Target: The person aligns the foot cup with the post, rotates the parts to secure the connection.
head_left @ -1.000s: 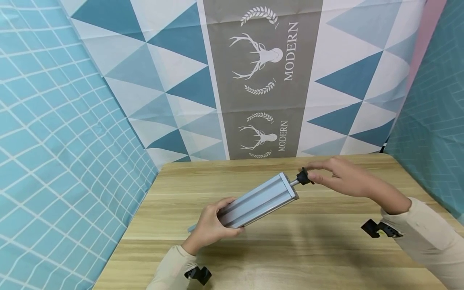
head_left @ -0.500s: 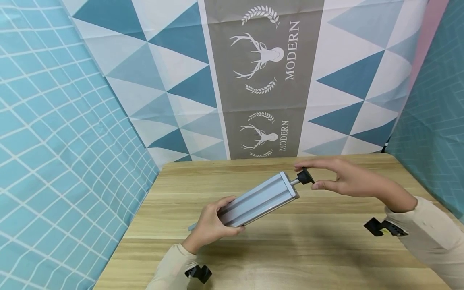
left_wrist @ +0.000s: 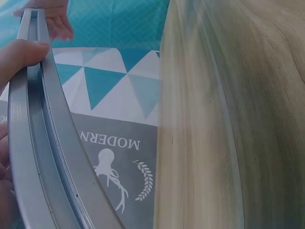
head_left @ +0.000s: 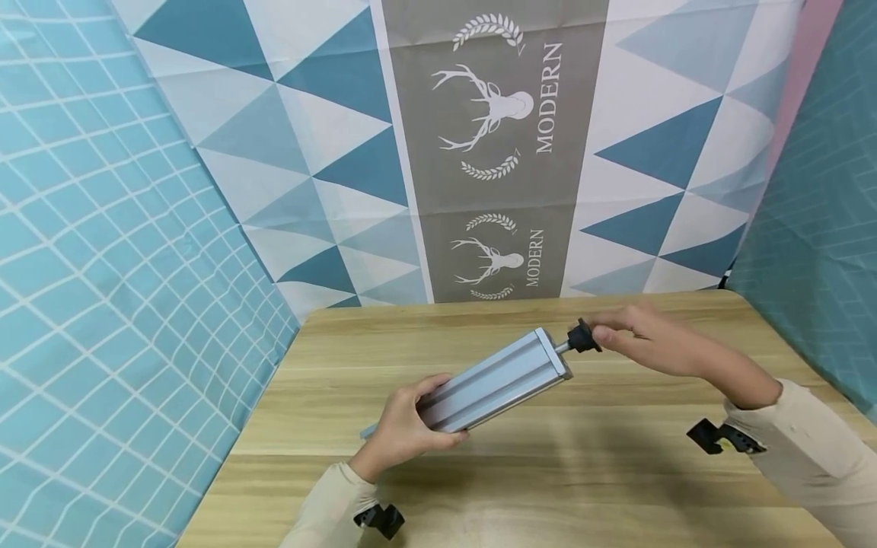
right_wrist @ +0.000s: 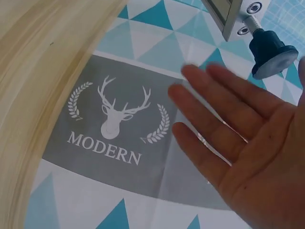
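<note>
My left hand grips a silver aluminium profile near its lower end, with the thumb across the face in the left wrist view. The profile is tilted, its far end pointing up to the right. From that end a black levelling foot sticks out on a metal threaded stem. My right hand is beside the foot. In the right wrist view its fingers are fairly straight and apart from the foot; whether the thumb touches the foot, I cannot tell.
A light wooden table lies below both hands. Behind it hangs a cloth with triangles and deer heads. Blue gridded cloth stands at the left and teal cloth at the right. Both wrists carry black camera mounts.
Half a second ago my right fingers were spread around the foot; now they sit closer together at its outer side. The profile has shifted slightly right, still held by my left hand.
</note>
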Demonstrator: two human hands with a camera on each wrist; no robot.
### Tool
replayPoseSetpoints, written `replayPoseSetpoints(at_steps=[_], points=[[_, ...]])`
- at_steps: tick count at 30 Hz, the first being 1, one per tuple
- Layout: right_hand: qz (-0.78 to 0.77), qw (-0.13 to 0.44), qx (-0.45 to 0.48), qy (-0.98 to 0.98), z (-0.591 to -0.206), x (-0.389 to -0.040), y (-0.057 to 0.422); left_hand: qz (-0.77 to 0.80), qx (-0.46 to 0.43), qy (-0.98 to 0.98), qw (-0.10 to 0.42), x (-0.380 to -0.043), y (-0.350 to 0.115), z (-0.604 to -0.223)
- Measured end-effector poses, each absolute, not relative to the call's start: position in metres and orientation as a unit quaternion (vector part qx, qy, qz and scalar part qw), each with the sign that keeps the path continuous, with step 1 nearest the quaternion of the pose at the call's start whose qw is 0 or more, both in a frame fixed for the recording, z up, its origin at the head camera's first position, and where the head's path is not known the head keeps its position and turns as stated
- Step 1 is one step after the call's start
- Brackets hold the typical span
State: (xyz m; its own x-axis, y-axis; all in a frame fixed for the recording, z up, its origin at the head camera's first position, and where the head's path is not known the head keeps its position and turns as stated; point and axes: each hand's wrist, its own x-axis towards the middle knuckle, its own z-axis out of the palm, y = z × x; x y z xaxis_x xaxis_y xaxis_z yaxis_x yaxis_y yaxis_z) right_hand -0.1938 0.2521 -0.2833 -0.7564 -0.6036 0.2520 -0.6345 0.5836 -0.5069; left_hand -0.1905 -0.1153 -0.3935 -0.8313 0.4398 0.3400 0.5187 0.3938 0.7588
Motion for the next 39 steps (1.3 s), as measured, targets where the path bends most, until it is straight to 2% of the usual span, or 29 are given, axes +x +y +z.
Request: replayPoseSetpoints(at_steps=[11,18,29,34,39], points=[[0.266,0.109,0.468,-0.835,-0.281,-0.196,0.254,-0.492,-0.281,-0.823,0.034,-0.191,-0.119,-0.392],[0.255,0.128,0.446,-0.848,-0.279,-0.193,0.252,-0.49,-0.287,-0.822,0.04,-0.192,-0.119,-0.394],[0.25,0.055,0.29,-0.922,-0.275,-0.187,0.241,-0.469,-0.294,-0.832,0.049,-0.19,-0.117,-0.396],[0.259,0.048,0.304,-0.916,-0.277,-0.188,0.242,-0.477,-0.289,-0.829,0.045,-0.191,-0.118,-0.397],[0.267,0.045,0.361,-0.892,-0.279,-0.189,0.247,-0.492,-0.282,-0.823,0.041,-0.192,-0.12,-0.398]])
